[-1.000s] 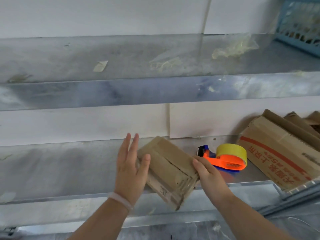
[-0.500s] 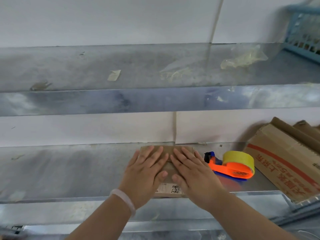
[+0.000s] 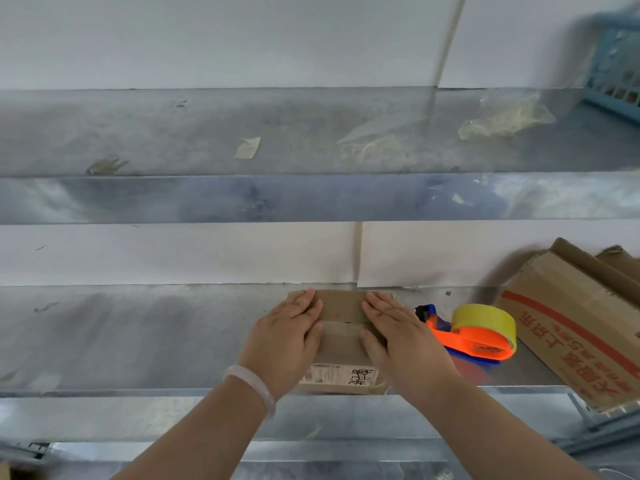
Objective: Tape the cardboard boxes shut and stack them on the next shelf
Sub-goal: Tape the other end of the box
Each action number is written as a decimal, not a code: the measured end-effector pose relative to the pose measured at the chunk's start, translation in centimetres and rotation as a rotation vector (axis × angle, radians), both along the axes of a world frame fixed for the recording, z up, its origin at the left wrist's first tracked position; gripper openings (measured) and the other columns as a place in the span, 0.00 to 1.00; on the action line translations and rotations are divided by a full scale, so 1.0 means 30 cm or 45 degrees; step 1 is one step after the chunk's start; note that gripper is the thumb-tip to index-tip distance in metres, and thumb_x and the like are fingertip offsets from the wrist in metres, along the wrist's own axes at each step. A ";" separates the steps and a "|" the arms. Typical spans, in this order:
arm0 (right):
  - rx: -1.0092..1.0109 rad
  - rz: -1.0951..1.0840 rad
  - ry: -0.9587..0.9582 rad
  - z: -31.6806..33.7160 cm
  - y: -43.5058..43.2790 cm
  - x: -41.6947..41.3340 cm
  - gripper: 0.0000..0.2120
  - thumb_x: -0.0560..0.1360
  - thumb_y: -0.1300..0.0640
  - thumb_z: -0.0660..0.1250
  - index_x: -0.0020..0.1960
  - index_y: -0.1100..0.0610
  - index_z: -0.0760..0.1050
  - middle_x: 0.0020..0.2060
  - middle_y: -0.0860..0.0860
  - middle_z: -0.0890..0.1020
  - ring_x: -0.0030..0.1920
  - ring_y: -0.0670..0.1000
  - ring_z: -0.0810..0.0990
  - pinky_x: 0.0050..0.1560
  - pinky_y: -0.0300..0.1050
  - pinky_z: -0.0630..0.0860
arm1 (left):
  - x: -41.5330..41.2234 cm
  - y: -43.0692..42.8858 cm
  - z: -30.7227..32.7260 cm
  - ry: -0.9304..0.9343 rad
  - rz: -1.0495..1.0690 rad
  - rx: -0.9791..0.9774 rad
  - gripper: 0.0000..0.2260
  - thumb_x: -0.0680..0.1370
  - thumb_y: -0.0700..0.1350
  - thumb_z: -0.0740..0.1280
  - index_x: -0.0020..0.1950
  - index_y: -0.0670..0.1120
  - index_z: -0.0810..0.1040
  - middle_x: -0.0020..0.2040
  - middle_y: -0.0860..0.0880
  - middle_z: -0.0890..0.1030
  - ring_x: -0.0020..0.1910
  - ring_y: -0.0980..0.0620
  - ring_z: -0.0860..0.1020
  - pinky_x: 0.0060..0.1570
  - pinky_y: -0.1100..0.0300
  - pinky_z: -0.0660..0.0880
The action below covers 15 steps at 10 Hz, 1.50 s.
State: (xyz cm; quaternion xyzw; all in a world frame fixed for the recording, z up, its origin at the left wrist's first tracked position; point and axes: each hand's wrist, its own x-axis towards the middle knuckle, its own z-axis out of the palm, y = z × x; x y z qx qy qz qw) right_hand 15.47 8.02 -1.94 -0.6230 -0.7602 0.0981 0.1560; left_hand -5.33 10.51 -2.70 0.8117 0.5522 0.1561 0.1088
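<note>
Head view, the only one:

- Small cardboard box (image 3: 341,308) lies flat on the lower shelf (image 3: 138,334), near its front edge, with the label (image 3: 341,374) on the side facing us.
- Left hand (image 3: 284,341) rests palm-down on the left part of the box top. Fingers are straight and together, pressing rather than gripping. Pale bracelet (image 3: 251,382) on that wrist.
- Right hand (image 3: 398,337) does the same on the right part: flat, fingers extended, nothing held.
- The flap seam runs across the top between the two hands, and the flaps look held down. I can't make out tape over the seam from here.
- Tape dispenser (image 3: 467,344), orange with a yellow roll (image 3: 485,320), sits on the same shelf just right of the right hand. Neither hand touches it.
- Larger cardboard box (image 3: 571,327) with red print leans tilted at the far right, with more cardboard behind it. I can't tell whether it's sealed.
- Upper shelf (image 3: 207,133) shows tape scraps (image 3: 247,147), a crumpled clear wad (image 3: 505,116) and a blue basket (image 3: 616,74) at the right corner. No boxes in view there.

Status, my read:
- Early in the task.
- Flaps closed on the small box; taping looks not yet done.
- Nothing visibly stacked on another shelf.
- Left to do: pick up the dispenser, run tape along the seam, move the box, then repeat for the boxes on the right.
</note>
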 end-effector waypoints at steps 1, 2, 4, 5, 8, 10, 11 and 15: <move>0.022 -0.113 0.080 0.008 0.017 -0.011 0.29 0.79 0.45 0.60 0.77 0.50 0.59 0.77 0.43 0.57 0.77 0.43 0.52 0.70 0.32 0.41 | 0.012 0.024 0.021 -0.178 0.121 0.052 0.21 0.80 0.56 0.59 0.71 0.52 0.72 0.72 0.56 0.69 0.71 0.56 0.63 0.71 0.61 0.57; -0.085 -0.191 0.093 -0.009 0.038 -0.031 0.34 0.79 0.39 0.55 0.80 0.50 0.47 0.79 0.44 0.44 0.78 0.44 0.40 0.71 0.39 0.38 | 0.028 0.052 0.008 -0.243 0.159 -0.172 0.30 0.78 0.61 0.60 0.78 0.52 0.59 0.77 0.57 0.56 0.76 0.54 0.53 0.75 0.56 0.53; -0.298 -0.306 0.374 -0.026 0.080 -0.020 0.34 0.80 0.45 0.58 0.80 0.51 0.45 0.79 0.43 0.47 0.78 0.45 0.45 0.74 0.40 0.44 | 0.022 0.083 -0.001 -0.746 0.270 -0.505 0.34 0.78 0.52 0.66 0.79 0.53 0.50 0.76 0.53 0.59 0.73 0.54 0.60 0.74 0.55 0.58; -0.398 -0.463 0.676 -0.019 0.095 -0.009 0.34 0.81 0.48 0.58 0.79 0.48 0.43 0.78 0.45 0.53 0.76 0.50 0.56 0.73 0.46 0.58 | 0.016 0.086 0.002 -0.890 0.349 -0.657 0.33 0.80 0.50 0.64 0.79 0.55 0.49 0.76 0.52 0.62 0.73 0.51 0.63 0.72 0.53 0.61; -0.532 -0.545 1.071 -0.053 0.110 0.023 0.31 0.82 0.49 0.58 0.78 0.40 0.45 0.65 0.41 0.68 0.51 0.42 0.71 0.45 0.37 0.70 | -0.009 0.082 -0.022 -1.126 0.360 -0.803 0.25 0.83 0.50 0.57 0.78 0.60 0.52 0.74 0.58 0.61 0.67 0.57 0.64 0.67 0.60 0.61; -0.686 -0.485 1.420 -0.080 0.103 0.056 0.15 0.81 0.50 0.60 0.56 0.29 0.73 0.47 0.40 0.84 0.49 0.44 0.84 0.47 0.44 0.81 | -0.020 0.084 -0.058 -1.444 0.404 -0.925 0.23 0.81 0.49 0.62 0.74 0.64 0.60 0.68 0.64 0.67 0.61 0.60 0.73 0.55 0.63 0.75; -0.752 -0.483 1.599 -0.090 0.092 0.067 0.16 0.81 0.47 0.60 0.60 0.24 0.69 0.53 0.39 0.83 0.53 0.44 0.83 0.53 0.47 0.80 | -0.012 0.090 -0.061 -1.518 0.438 -0.957 0.24 0.81 0.50 0.62 0.74 0.65 0.60 0.63 0.66 0.68 0.58 0.61 0.73 0.49 0.66 0.76; -0.270 -0.710 1.514 -0.104 0.039 -0.015 0.18 0.80 0.44 0.60 0.69 0.33 0.67 0.61 0.32 0.73 0.60 0.37 0.73 0.61 0.39 0.69 | 0.062 0.000 -0.051 -1.779 0.765 -0.450 0.16 0.81 0.55 0.57 0.53 0.54 0.84 0.50 0.53 0.85 0.50 0.55 0.82 0.45 0.65 0.79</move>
